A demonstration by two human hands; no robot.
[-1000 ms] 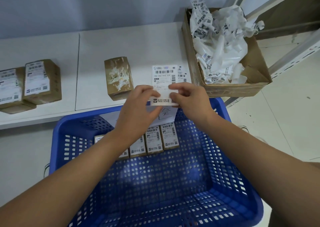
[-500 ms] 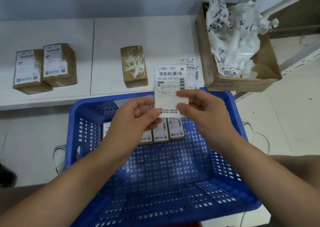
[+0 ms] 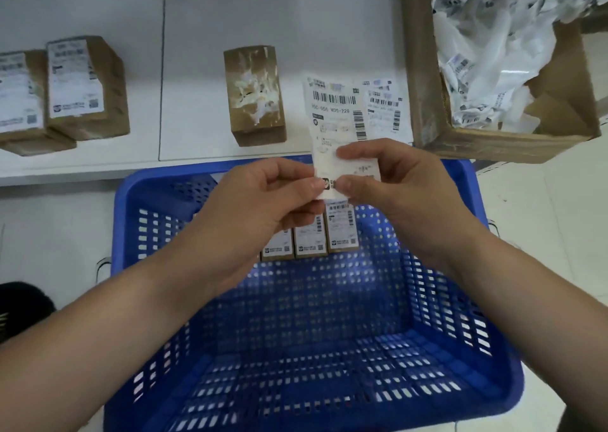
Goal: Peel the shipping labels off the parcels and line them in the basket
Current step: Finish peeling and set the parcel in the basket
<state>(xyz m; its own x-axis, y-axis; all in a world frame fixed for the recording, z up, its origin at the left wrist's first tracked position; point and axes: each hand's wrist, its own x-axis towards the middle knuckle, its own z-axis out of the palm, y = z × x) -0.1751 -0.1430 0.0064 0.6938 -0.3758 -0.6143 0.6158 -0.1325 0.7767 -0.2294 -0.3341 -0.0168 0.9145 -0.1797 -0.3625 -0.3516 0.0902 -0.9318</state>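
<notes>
**Operator:** Above the far rim of the blue basket (image 3: 493,300), which step is in hand?

**Checker:** Label handling, by my reading. The left hand (image 3: 263,201) and right hand (image 3: 394,184) both pinch the lower end of one peeled shipping label (image 3: 335,125), thumbs and fingertips closed on it. It stands upright over the basket, clear of every parcel.

**Operator:** Next move?

**Checker:** Probably discarding it in the cardboard box (image 3: 427,86) of crumpled labels (image 3: 493,53), then placing the stripped parcel (image 3: 255,96) beside the row of parcels (image 3: 309,237) (these keep printed labels) at the basket's far wall.

**Operator:** Materials?

**Checker:** Label: thin, glossy, limp. Stripped parcel: brown carton with torn white residue. Basket: rigid perforated plastic. Two labelled parcels (image 3: 65,86) wait on the white shelf (image 3: 197,20).
</notes>
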